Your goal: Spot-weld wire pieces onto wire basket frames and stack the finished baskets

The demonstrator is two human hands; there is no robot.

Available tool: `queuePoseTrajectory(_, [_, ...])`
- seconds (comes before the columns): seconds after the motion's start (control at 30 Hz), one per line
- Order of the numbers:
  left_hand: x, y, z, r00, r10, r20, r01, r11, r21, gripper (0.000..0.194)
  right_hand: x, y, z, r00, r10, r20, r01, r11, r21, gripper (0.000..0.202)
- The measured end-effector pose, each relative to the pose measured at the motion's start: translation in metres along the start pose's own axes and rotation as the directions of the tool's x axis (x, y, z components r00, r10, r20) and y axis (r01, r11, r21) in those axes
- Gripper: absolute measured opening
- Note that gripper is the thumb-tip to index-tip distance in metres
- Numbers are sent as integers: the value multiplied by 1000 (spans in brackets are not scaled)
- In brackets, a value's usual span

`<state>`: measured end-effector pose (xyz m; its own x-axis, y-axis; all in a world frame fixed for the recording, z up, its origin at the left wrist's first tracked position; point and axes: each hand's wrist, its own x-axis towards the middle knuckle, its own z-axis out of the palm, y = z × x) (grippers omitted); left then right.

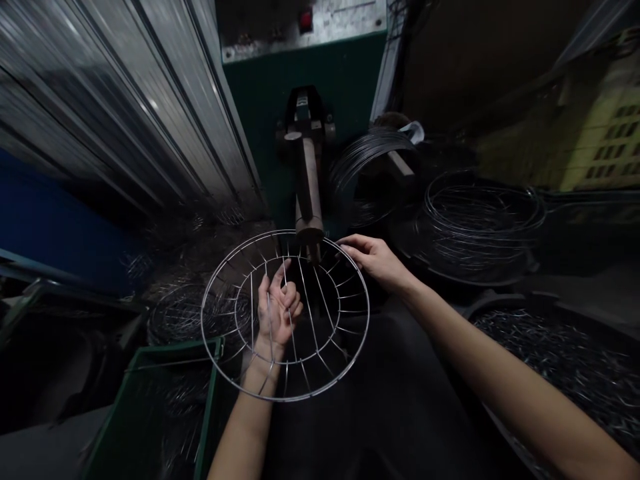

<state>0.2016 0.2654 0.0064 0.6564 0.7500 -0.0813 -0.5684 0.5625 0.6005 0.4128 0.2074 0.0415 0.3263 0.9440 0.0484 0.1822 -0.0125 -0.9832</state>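
A round wire rack [369, 303] with two rings, short radial wires and several straight bars lies tilted under the post of a machine. My right hand [375, 260] pinches its outer ring at the upper right between thumb and fingers. Behind the bars, palm up, is my left hand [281, 303]. Its index finger reaches towards the inner ring near the post, the thumb stands up, and the other fingers are curled; whether they hold anything is hidden. The metal post [309, 183] ends in a narrow tip [313, 254] by the inner ring.
Behind the post stands a green machine body [255, 93] with a red switch [306, 21]. Wire coils [485, 213] and a tub of short metal pieces [555, 360] are on the right. A green crate [213, 393] sits lower left, beside tangled wire rings [175, 313].
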Motion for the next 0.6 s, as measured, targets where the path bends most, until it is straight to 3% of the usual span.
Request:
queuePoseTrajectory(0.27, [2, -1, -1, 1000, 19, -9, -19, 999, 26, 49, 6, 2, 3, 1000, -7, 5, 7, 1000, 29, 34])
queuePoseTrajectory(0.47, [1, 1, -9, 998, -32, 47, 30, 999, 31, 47, 4, 17, 2, 1000, 6, 10, -7, 990, 143, 30])
queuePoseTrajectory(0.6, [-2, -2, -7, 999, 9, 36, -12, 994, 108, 43, -2, 25, 1, 998, 25, 56, -33, 990, 138, 35])
